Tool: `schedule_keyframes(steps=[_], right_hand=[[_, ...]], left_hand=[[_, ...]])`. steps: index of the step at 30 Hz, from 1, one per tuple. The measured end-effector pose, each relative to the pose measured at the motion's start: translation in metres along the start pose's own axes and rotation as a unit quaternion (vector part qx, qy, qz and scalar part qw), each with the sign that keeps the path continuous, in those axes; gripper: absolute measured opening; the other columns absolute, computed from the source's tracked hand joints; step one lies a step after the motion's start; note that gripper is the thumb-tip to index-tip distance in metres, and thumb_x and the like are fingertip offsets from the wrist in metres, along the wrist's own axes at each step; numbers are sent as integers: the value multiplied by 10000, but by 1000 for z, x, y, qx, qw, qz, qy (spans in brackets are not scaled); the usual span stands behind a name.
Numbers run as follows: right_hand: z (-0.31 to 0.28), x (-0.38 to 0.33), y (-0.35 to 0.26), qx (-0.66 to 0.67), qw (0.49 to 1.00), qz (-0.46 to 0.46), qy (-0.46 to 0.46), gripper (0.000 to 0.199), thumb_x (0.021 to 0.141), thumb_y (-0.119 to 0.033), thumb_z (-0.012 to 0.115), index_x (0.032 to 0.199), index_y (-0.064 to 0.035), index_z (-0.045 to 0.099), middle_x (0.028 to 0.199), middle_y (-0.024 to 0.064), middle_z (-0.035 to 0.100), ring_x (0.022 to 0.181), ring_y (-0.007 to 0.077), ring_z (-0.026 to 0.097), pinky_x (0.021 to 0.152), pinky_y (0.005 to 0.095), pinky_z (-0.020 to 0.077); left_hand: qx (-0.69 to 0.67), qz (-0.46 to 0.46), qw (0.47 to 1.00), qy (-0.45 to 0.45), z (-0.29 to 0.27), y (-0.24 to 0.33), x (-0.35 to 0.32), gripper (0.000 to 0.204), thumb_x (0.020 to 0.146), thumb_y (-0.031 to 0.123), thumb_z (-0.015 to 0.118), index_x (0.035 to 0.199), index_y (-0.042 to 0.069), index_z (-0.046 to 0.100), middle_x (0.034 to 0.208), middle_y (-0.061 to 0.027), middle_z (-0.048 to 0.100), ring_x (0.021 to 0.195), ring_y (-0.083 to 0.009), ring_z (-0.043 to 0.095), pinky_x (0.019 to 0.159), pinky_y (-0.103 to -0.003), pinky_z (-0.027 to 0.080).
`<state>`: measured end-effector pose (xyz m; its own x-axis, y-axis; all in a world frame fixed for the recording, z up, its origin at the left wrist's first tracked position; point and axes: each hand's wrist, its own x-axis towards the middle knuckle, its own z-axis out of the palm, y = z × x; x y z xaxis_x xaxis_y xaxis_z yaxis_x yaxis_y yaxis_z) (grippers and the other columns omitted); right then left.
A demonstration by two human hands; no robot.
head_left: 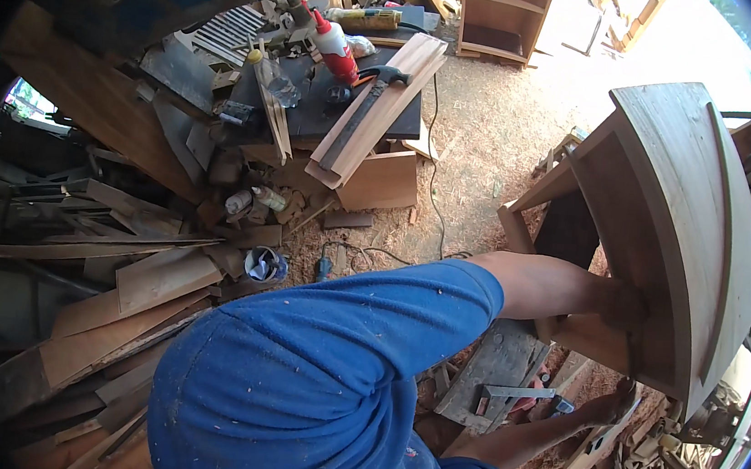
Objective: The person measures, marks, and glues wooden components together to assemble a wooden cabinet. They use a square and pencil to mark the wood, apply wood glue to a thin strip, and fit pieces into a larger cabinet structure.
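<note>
A wooden cabinet (716, 215) with a pale top and an open front stands at the right. My left arm, in a blue sleeve, reaches across into its shadowed opening. There my left hand (626, 308) is dark and its fingers cannot be made out. Lower down, my right hand (611, 408) is beside the cabinet's near corner. Its fingertips point up toward the cabinet's edge, and whether they grip anything is unclear. Below the arms, a grey board (494, 366) carries a try square (519, 392).
A dark worktable (396, 127) at the back holds planks (411, 73), a hammer (366, 110) and a red and white glue bottle (333, 45). Scrap boards (165, 281) pile up at the left. A cord (436, 181) crosses the floor of shavings. Another wooden cabinet (506, 15) stands behind.
</note>
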<state>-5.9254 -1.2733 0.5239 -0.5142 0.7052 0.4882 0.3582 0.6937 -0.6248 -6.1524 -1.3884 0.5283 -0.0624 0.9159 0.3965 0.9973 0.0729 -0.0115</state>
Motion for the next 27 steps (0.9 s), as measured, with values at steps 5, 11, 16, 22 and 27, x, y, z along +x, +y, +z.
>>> schedule_keyframes(steps=[5, 11, 16, 22, 27], right_hand=[[-2, -2, -10, 171, 983, 63, -7, 314, 998, -205, 524, 1100, 40, 693, 1075, 133, 720, 912, 224, 716, 804, 321, 592], [-8, -4, -13, 166, 984, 53, -32, 322, 1000, -204, 526, 1128, 48, 680, 1056, 154, 723, 940, 247, 711, 858, 344, 573], [-21, 0, 28, -17, 994, -112, -14, 332, 1014, -202, 508, 1172, 52, 653, 1107, 168, 703, 975, 246, 703, 870, 361, 573], [11, -10, -11, 170, 983, 6, -61, 337, 1023, -220, 507, 1134, 63, 652, 1103, 168, 691, 960, 236, 705, 835, 332, 585], [1, -1, 72, 247, 964, -60, 72, 331, 992, -166, 496, 1117, 98, 653, 1015, 185, 709, 908, 247, 698, 822, 341, 576]], left_hand=[[3, 15, 999, -46, -39, 6, -7, 199, 902, 266, 598, 1091, 288, 657, 1062, -31, 638, 1035, -259, 632, 817, -425, 537], [-35, -14, 998, -55, -40, 6, -12, 272, 918, 325, 594, 1184, 317, 646, 1109, -51, 631, 1076, -278, 607, 885, -434, 509], [-161, -92, 980, -69, -17, 16, 11, 261, 932, 348, 573, 1179, 317, 650, 1133, -52, 625, 1072, -286, 604, 889, -425, 505], [-59, -10, 997, -48, 11, -15, -29, 263, 890, 296, 633, 1149, 307, 672, 1092, -81, 647, 1073, -296, 620, 875, -428, 525], [-81, 41, 996, -28, -46, 21, 13, 308, 857, 170, 634, 1153, 247, 674, 1093, -91, 659, 1083, -299, 628, 843, -467, 541]])
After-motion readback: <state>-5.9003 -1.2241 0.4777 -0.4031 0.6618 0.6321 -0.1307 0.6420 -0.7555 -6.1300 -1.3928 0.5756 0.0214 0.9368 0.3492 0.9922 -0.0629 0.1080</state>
